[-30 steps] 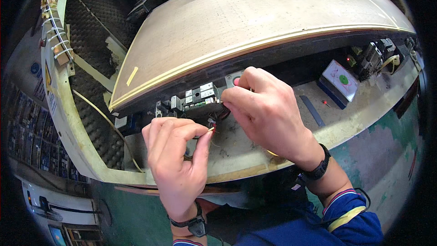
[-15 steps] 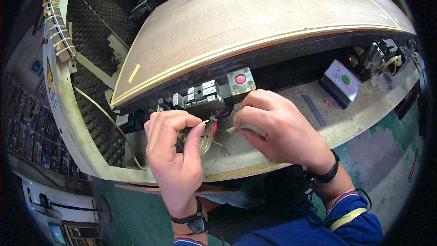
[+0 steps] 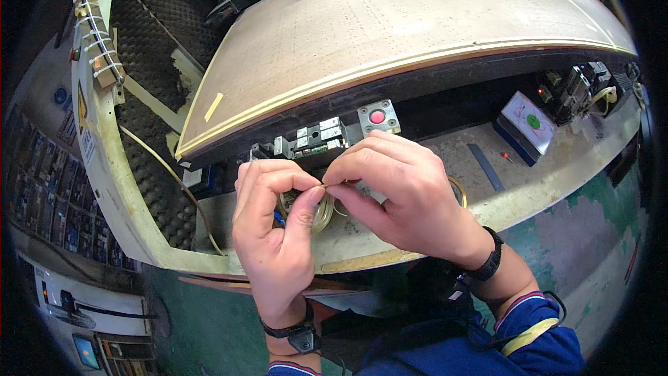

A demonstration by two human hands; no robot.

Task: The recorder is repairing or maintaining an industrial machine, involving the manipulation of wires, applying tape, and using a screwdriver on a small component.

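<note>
One thin pc (image 3: 324, 186) btwn L hand (image 3: 276, 223) & R hand (image 3: 410, 195)

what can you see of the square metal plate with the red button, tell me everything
The square plate looks like silvery metal, with a round pinkish-red button at its centre and small round fasteners near its corners. It sits slightly turned, its button facing the camera, right of a dark module topped with light blocks. The right hand overlaps its lower edge in view; whether they touch is unclear.
</note>
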